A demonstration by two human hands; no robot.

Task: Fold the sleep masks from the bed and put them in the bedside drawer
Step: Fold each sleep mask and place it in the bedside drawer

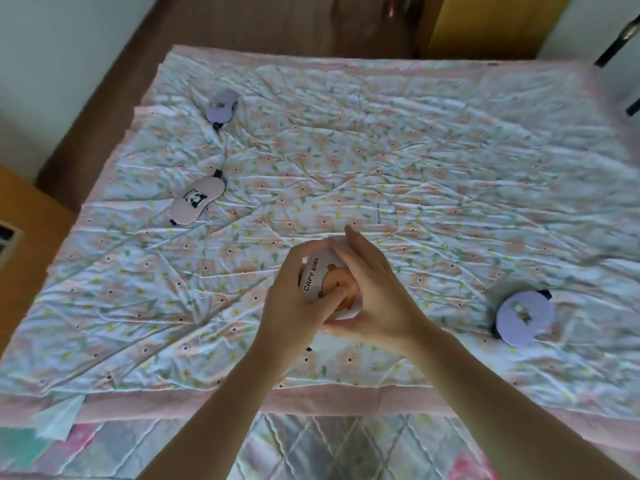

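Both my hands hold a white sleep mask (320, 271) printed "CAPY BARA" with a brown cartoon animal, just above the bed's near middle. My left hand (294, 299) curls round its left side, thumb on the print. My right hand (374, 292) wraps it from the right, fingers over the top. The mask looks doubled over between them. A pink panda mask (199, 200) lies flat at the left. A lilac mask (221, 106) lies farther back left. Another lilac mask (524, 318), folded, lies at the right.
The bed is covered by a wrinkled floral sheet (415, 161) with a pink border. A quilted blanket (311, 448) shows at the near edge. A wooden bedside unit (24, 216) stands at the left. Brown floor (277, 26) lies beyond the bed.
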